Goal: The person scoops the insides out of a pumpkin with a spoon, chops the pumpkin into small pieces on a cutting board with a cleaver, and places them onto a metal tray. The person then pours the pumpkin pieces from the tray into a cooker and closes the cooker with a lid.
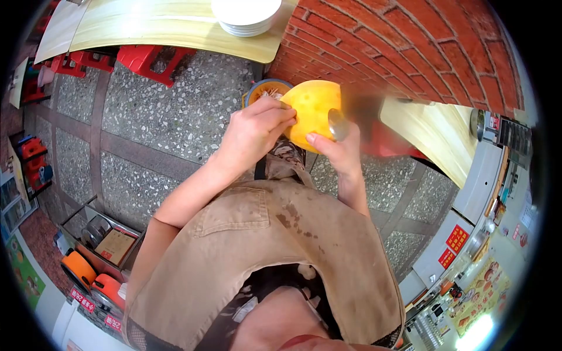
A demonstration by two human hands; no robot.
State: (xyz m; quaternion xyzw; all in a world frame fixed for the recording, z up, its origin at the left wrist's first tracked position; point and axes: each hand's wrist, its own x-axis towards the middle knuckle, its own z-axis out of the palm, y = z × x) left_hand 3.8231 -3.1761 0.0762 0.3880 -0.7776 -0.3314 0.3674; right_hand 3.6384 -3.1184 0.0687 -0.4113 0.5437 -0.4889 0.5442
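Observation:
My right hand [342,151] grips a yellow bowl [313,111], tilted, with the thumb over its near rim. A metal spoon [338,124] shows at the right of the bowl, beside that thumb; whether the hand also holds it is hard to tell. My left hand [263,126] has its fingers curled and pinched together against the left part of the bowl. Whatever lies between those fingertips is hidden. Just beyond the bowl, a bin [250,93] with a blue rim stands on the floor, holding thin sticks and crumpled white scraps.
A pale wooden table [170,26] carrying stacked white plates [246,14] lies ahead, with red stools [153,61] under it. The brick wall [398,47] rises to the front right, beside another table [430,131]. Behind to the left is a metal cart [96,234].

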